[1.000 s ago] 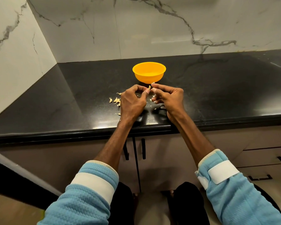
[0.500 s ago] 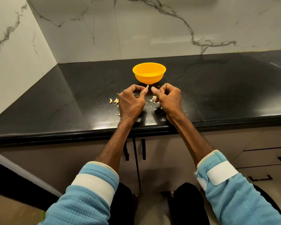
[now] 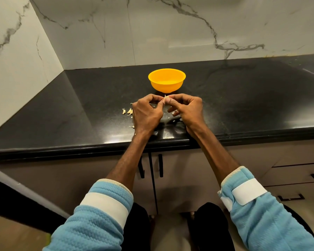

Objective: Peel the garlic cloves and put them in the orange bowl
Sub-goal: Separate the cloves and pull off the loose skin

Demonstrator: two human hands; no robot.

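Two hands are seen in the head view, drawn close together above a glossy black countertop (image 3: 243,98) of finely speckled stone. A small, pale garlic clove (image 3: 165,96) is pinched between them: the thumb and curled fingers of the left hand (image 3: 147,115) and of the right hand (image 3: 188,110) are closed narrowly on it. Only its pointed tip is shown above the fingertips, so how much skin is left on it cannot be told. The clove is held just in front of the orange bowl (image 3: 166,87), a round, smooth plastic bowl with a thin rim and a narrow foot, set upright on the stone. A few curved loose cloves (image 3: 127,111) are laid on the counter just left of the left hand. Thin, papery skin scraps (image 3: 174,112) are scattered beneath and between the hands. White marble wall panels (image 3: 152,33) with grey veins are met behind the counter. Matte beige cabinet doors (image 3: 188,169) with slim black bar handles (image 3: 160,165) are seen below its rounded edge. Both forearms are bared beyond light-blue, waffle-textured sleeves (image 3: 101,214) banded in white.
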